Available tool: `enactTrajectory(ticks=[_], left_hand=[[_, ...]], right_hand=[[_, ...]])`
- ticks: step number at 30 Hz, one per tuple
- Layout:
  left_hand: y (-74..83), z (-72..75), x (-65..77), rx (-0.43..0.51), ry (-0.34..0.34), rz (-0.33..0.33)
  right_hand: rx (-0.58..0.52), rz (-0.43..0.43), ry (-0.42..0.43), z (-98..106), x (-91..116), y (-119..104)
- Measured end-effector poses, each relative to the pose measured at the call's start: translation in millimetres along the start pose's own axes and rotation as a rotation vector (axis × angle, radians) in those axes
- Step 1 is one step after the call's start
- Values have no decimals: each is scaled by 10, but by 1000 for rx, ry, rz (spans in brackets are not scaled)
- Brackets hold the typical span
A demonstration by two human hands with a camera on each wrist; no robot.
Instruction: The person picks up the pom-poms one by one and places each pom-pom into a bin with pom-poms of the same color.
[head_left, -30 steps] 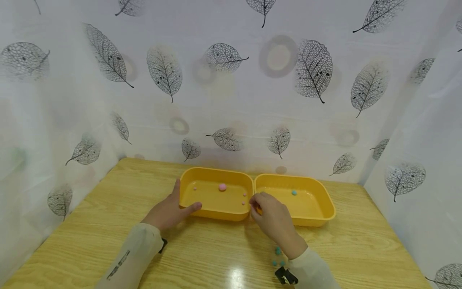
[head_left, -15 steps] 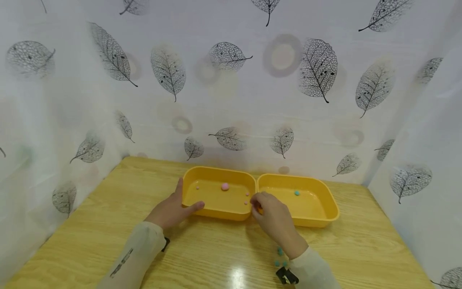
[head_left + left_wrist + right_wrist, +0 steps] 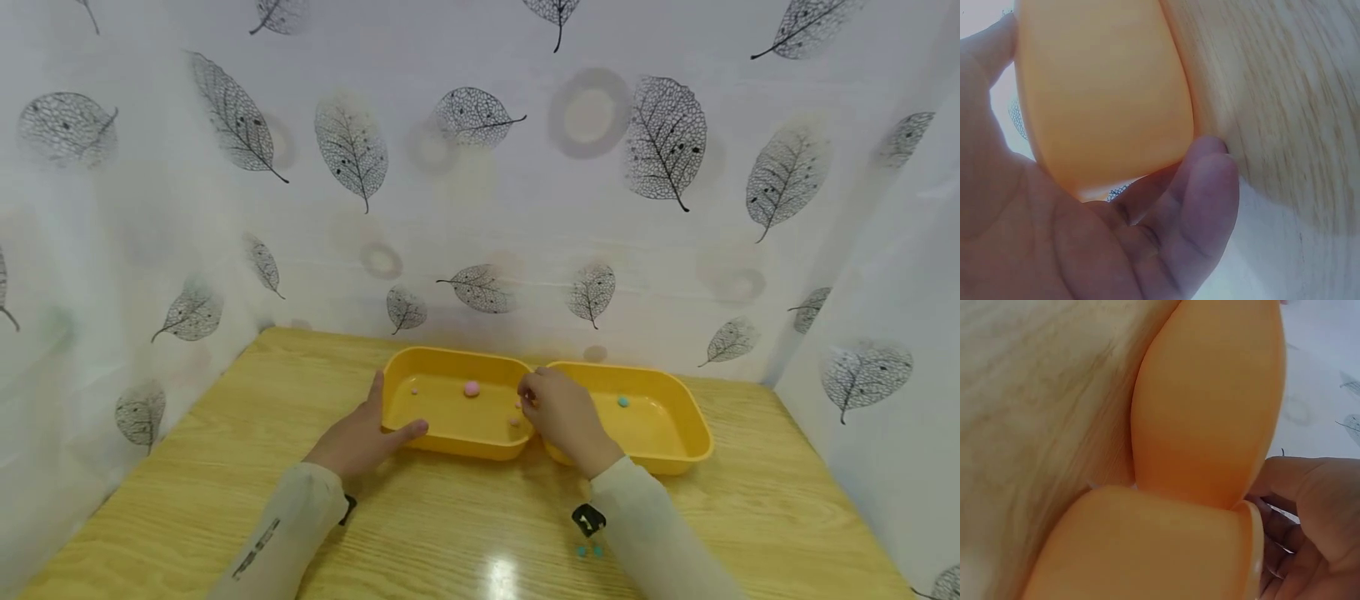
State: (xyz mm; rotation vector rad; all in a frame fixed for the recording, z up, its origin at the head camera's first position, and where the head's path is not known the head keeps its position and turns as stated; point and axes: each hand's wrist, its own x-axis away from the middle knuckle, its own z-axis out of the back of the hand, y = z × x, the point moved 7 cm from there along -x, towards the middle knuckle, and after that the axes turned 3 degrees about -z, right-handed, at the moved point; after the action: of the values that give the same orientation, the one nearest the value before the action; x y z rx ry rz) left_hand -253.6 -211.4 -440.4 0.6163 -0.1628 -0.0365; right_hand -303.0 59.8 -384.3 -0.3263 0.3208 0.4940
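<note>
Two shallow yellow trays stand side by side on the table. Around the left end of the left tray (image 3: 450, 447) my left hand (image 3: 358, 437) grips, thumb by the front wall and fingers against the end, as the left wrist view also shows. My right hand (image 3: 564, 417) reaches over the seam of both trays, fingers bent down inside the left tray's right end. Its fingertips lie behind the rim in the right wrist view; whether they pinch anything is hidden. A larger pink ball (image 3: 471, 389) and several tiny pink balls (image 3: 415, 391) lie in the left tray.
The right tray (image 3: 678, 460) holds a teal ball (image 3: 623, 402). Two small teal balls (image 3: 582, 552) sit on the wooden table (image 3: 435, 533) beside the right sleeve. A leaf-printed white curtain (image 3: 480, 200) encloses the back and sides.
My right hand has moved forward, from the seam between the trays to over the left tray's right end. The left hand keeps its place on the tray. The head view has shifted slightly.
</note>
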Motion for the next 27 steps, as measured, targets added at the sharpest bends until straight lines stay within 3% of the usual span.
enactTrajectory(ticks=[4, 11, 27], left_hand=[[10, -2, -3, -1, 1, -5], [-2, -9, -40, -13, 4, -1], [-62, -41, -60, -9, 1, 13]], right_hand=[[78, 35, -94, -109, -125, -32], [179, 45, -169, -194, -229, -69], [134, -12, -198, -232, -211, -5]])
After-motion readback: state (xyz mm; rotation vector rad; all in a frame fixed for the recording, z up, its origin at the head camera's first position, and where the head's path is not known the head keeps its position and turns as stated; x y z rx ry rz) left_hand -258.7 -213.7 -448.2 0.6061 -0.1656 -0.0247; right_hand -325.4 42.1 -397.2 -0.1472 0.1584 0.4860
